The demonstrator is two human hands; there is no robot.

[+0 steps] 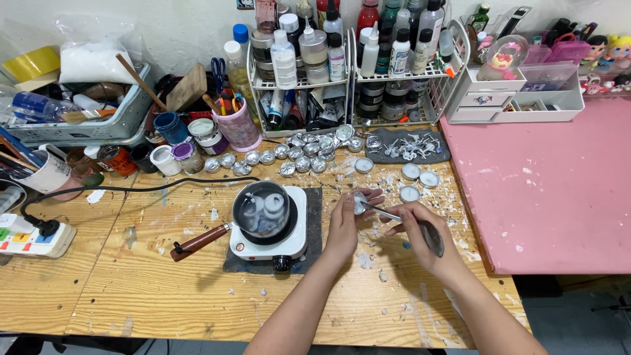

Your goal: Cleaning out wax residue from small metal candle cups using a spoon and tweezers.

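i see my left hand (343, 227) above the wooden tabletop (164, 289), its fingers clamped on a small tealight cup (359, 202) just right of the hotplate (269, 240). my right hand (420, 233) has its fingers closed around a metal tool (401, 218), the tip touching the cup. a small pan (261, 210) holding wax pieces sits on the hotplate.

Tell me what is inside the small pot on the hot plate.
The small pot holds whitish pieces of wax in liquid; its bottom is covered. The hot plate sits beneath.
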